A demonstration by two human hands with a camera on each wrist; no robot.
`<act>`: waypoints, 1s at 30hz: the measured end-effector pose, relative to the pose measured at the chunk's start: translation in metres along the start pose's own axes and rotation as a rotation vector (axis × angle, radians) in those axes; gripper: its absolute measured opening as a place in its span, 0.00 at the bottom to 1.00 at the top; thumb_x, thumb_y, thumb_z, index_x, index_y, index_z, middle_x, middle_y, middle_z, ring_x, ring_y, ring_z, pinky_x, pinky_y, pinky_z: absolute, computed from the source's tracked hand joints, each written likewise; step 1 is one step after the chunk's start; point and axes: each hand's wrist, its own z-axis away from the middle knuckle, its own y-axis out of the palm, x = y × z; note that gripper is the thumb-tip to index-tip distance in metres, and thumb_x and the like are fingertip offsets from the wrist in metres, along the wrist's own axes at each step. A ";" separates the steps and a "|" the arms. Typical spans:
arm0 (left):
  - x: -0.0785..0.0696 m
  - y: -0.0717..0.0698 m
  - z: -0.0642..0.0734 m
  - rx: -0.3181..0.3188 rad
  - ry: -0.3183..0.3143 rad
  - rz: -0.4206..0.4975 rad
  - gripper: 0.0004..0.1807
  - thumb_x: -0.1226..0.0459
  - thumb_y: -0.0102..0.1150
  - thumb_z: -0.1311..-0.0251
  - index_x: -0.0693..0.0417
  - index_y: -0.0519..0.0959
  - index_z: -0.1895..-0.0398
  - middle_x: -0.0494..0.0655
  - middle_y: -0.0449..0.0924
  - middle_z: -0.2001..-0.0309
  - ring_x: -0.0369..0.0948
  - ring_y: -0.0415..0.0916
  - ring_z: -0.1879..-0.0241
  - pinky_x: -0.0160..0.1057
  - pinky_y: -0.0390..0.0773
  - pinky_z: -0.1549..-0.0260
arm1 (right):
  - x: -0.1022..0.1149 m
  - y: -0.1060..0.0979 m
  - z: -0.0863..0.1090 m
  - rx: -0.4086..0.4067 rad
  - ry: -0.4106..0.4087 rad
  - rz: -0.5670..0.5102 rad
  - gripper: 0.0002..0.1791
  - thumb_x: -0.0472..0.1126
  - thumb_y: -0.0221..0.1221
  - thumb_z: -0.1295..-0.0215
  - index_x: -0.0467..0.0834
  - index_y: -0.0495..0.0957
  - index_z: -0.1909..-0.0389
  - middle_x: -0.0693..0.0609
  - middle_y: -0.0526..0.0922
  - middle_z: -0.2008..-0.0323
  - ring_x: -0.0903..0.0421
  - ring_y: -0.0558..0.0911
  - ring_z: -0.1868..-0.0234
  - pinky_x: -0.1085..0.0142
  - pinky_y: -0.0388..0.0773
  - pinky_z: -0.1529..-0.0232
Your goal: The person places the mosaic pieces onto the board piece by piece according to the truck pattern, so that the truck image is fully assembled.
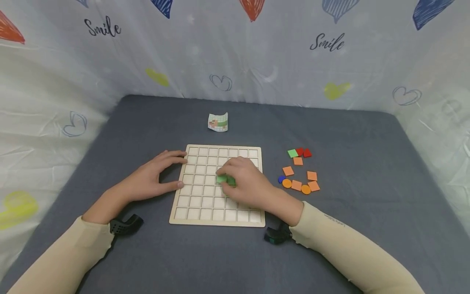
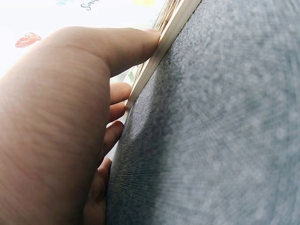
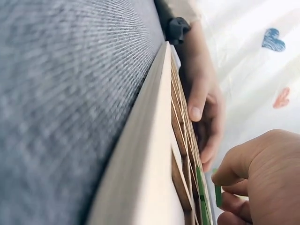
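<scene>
A wooden grid board (image 1: 198, 202) lies flat on the dark table. Along its left edge rests my left hand (image 1: 149, 177), thumb and fingers spread and touching the rim; the left wrist view shows the thumb (image 2: 136, 44) against the board's side (image 2: 154, 61). Over the middle cells, my right hand (image 1: 247, 181) pinches a small green tile (image 3: 218, 192) between thumb and fingers, just above the board. Other green tiles (image 3: 201, 192) sit in the grid beneath it. From the head, green tiles (image 1: 221, 179) show by the right fingertips, partly covered by the hand.
Right of the board lie loose pieces: orange squares (image 1: 296, 185), orange discs (image 1: 306, 189), a blue disc (image 1: 281, 179), red pieces (image 1: 307, 152) and a light green square (image 1: 292, 153). A small printed picture card (image 1: 218, 122) lies behind the board. A patterned curtain (image 1: 257, 61) hangs behind the table.
</scene>
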 end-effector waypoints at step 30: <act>-0.001 0.000 0.000 0.002 -0.015 -0.002 0.36 0.47 0.73 0.28 0.45 0.74 0.22 0.46 0.61 0.16 0.55 0.47 0.14 0.66 0.48 0.16 | -0.005 0.010 0.000 -0.016 -0.014 -0.013 0.12 0.36 0.68 0.29 0.47 0.91 0.48 0.56 0.89 0.50 0.54 0.81 0.47 0.55 0.78 0.47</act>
